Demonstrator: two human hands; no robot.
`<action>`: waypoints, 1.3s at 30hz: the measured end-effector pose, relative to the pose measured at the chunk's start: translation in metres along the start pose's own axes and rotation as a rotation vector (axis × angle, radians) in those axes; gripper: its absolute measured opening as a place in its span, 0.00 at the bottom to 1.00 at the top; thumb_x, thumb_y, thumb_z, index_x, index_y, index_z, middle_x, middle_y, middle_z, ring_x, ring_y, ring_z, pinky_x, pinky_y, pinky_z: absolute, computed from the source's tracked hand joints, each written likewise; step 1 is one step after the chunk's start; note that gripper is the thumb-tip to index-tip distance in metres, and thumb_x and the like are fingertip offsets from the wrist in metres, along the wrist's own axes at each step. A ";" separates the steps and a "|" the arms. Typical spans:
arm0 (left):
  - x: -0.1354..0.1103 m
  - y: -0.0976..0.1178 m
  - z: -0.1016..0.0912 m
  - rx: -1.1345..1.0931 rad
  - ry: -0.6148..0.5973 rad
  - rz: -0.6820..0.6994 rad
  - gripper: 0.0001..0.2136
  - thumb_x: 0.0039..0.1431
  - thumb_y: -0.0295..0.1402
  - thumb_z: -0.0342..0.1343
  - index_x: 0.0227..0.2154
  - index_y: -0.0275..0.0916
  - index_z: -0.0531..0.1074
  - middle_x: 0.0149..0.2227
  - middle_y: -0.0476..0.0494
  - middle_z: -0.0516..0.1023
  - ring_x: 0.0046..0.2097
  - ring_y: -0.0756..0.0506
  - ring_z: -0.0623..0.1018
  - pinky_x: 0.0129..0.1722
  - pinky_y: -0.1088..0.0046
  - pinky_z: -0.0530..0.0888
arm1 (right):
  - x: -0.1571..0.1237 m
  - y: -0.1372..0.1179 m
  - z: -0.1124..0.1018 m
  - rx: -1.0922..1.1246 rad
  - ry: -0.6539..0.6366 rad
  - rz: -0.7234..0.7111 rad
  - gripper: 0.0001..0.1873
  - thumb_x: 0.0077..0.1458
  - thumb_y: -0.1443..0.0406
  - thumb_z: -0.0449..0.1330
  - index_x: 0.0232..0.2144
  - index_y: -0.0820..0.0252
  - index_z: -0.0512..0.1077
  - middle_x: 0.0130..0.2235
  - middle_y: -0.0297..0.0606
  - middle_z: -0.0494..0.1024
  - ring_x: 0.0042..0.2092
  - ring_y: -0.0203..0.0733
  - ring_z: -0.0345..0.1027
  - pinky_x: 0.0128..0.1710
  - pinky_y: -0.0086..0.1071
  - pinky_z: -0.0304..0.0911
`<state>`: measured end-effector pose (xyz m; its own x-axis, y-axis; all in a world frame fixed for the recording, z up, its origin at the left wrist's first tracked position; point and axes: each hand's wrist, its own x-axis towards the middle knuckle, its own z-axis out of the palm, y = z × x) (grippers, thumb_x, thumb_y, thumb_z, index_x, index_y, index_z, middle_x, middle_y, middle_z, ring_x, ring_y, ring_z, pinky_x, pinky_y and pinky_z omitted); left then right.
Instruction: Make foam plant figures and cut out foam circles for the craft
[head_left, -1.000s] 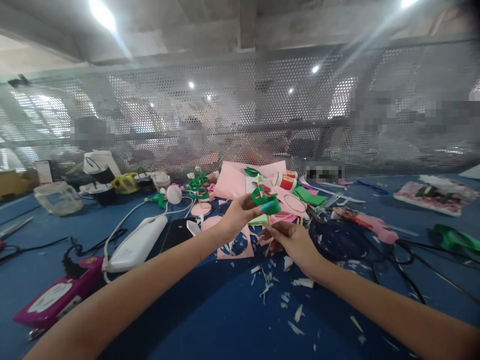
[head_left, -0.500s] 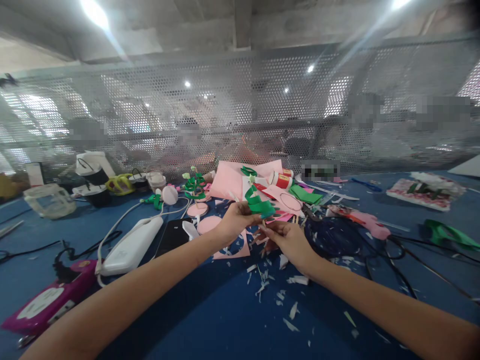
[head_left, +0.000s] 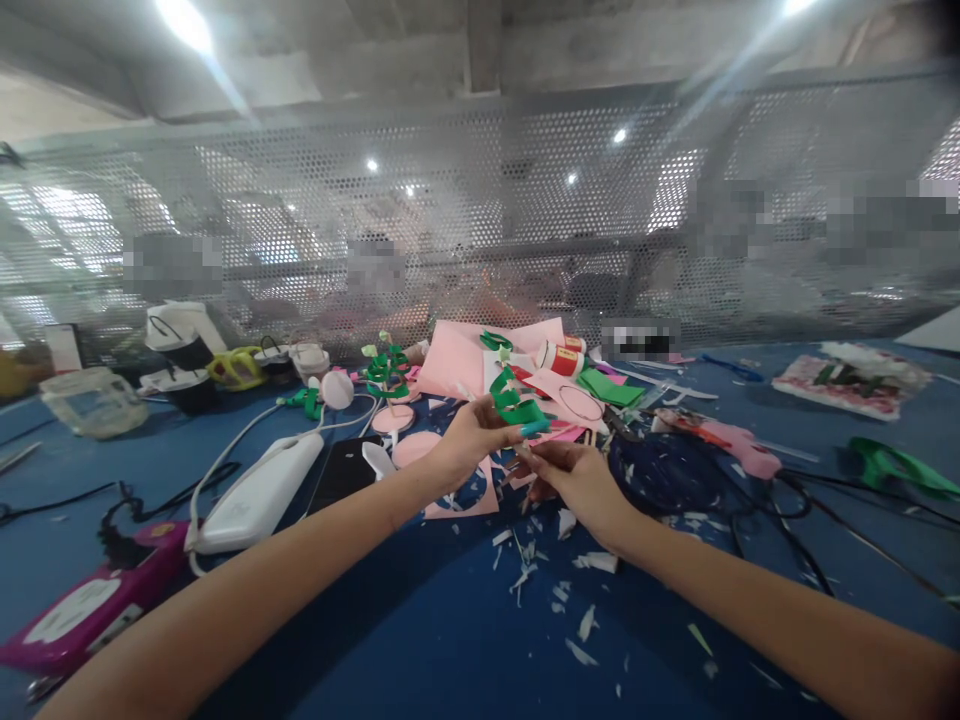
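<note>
My left hand (head_left: 474, 440) is closed, its thumb and fingers pinching a green ribbon (head_left: 519, 408) that curls round a thin stick. A small pale bud (head_left: 504, 355) tops the stick. Just below and to the right, my right hand (head_left: 581, 487) is closed too, its fingertips pinched at the stick's lower end, which they mostly hide. Behind my left hand, similar green ribbon plants (head_left: 388, 370) stand on pink discs (head_left: 393, 418). Pink paper (head_left: 454, 360) with a round cutout lies under and behind my hands.
White scraps (head_left: 587, 622) litter the blue table (head_left: 450, 640). On the left are a white power bank (head_left: 262, 492), a black phone (head_left: 345, 474) and a magenta power strip (head_left: 90, 605). A pink glue gun (head_left: 739, 447) with cords lies right. Red-and-white tubs (head_left: 559, 358) stand behind.
The green ribbon's loops have shifted slightly around the stick between my hands. Both hands stay almost in place, and the view has moved a little.
</note>
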<state>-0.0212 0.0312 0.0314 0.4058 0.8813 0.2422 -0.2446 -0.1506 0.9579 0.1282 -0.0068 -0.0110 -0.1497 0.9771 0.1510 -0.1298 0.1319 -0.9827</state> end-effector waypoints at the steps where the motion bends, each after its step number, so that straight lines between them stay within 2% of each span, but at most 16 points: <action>1: -0.001 0.001 0.001 0.006 0.006 -0.005 0.18 0.37 0.31 0.71 0.32 0.35 0.71 0.30 0.45 0.79 0.30 0.48 0.78 0.31 0.73 0.73 | 0.000 0.000 0.001 0.002 0.003 -0.002 0.23 0.37 0.48 0.68 0.29 0.60 0.78 0.28 0.39 0.81 0.21 0.37 0.69 0.25 0.35 0.69; 6: -0.002 0.002 0.004 0.086 0.090 -0.016 0.20 0.39 0.32 0.70 0.36 0.34 0.71 0.30 0.44 0.79 0.30 0.48 0.78 0.32 0.71 0.73 | -0.001 -0.002 0.002 -0.012 -0.008 0.002 0.23 0.38 0.48 0.68 0.28 0.60 0.77 0.29 0.39 0.81 0.22 0.38 0.71 0.25 0.35 0.70; 12: -0.006 0.002 0.009 0.117 0.091 -0.008 0.18 0.41 0.26 0.67 0.37 0.37 0.70 0.32 0.46 0.78 0.33 0.49 0.77 0.34 0.74 0.73 | 0.001 0.000 -0.001 -0.043 -0.014 -0.010 0.22 0.42 0.48 0.66 0.30 0.59 0.78 0.31 0.39 0.82 0.21 0.38 0.71 0.25 0.35 0.70; 17: -0.010 0.003 0.019 0.093 0.061 -0.045 0.21 0.41 0.28 0.67 0.39 0.37 0.66 0.29 0.48 0.77 0.26 0.51 0.75 0.27 0.75 0.72 | 0.001 0.002 0.001 -0.055 -0.055 -0.020 0.23 0.40 0.47 0.66 0.32 0.58 0.78 0.30 0.39 0.82 0.21 0.41 0.72 0.24 0.35 0.69; 22: -0.008 0.000 0.020 0.132 0.177 -0.016 0.17 0.40 0.29 0.67 0.34 0.37 0.66 0.27 0.49 0.75 0.23 0.51 0.74 0.24 0.73 0.71 | 0.000 0.001 0.002 -0.071 -0.065 -0.017 0.20 0.41 0.50 0.67 0.30 0.59 0.78 0.29 0.38 0.82 0.20 0.38 0.71 0.24 0.33 0.69; 24: -0.008 -0.001 0.019 0.117 0.187 -0.008 0.18 0.39 0.28 0.68 0.33 0.37 0.67 0.28 0.49 0.76 0.24 0.50 0.75 0.24 0.73 0.72 | 0.000 0.001 0.002 -0.066 -0.060 -0.015 0.20 0.42 0.50 0.66 0.30 0.59 0.78 0.29 0.38 0.82 0.20 0.37 0.70 0.24 0.33 0.70; 29: -0.009 0.003 0.021 0.078 0.123 0.009 0.19 0.40 0.30 0.68 0.36 0.37 0.69 0.29 0.48 0.77 0.28 0.49 0.77 0.29 0.72 0.73 | 0.001 0.002 0.002 -0.037 -0.063 -0.020 0.23 0.39 0.48 0.67 0.31 0.59 0.78 0.31 0.39 0.82 0.21 0.39 0.71 0.25 0.35 0.70; 35: -0.009 0.003 0.021 0.104 0.240 -0.002 0.17 0.39 0.27 0.68 0.34 0.37 0.69 0.28 0.48 0.78 0.30 0.47 0.77 0.30 0.72 0.73 | 0.001 0.000 0.001 -0.019 -0.052 0.008 0.21 0.38 0.48 0.68 0.28 0.59 0.77 0.29 0.39 0.82 0.20 0.37 0.70 0.24 0.33 0.70; 39: -0.008 0.001 0.017 0.016 0.139 -0.002 0.22 0.39 0.26 0.68 0.40 0.37 0.70 0.35 0.44 0.79 0.36 0.45 0.79 0.35 0.70 0.74 | 0.001 -0.002 0.002 0.007 -0.064 0.006 0.23 0.36 0.47 0.68 0.28 0.59 0.77 0.29 0.39 0.81 0.20 0.37 0.70 0.23 0.33 0.70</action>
<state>-0.0091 0.0164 0.0332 0.2799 0.9349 0.2180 -0.2292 -0.1555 0.9609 0.1266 -0.0067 -0.0092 -0.2129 0.9651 0.1523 -0.1353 0.1252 -0.9829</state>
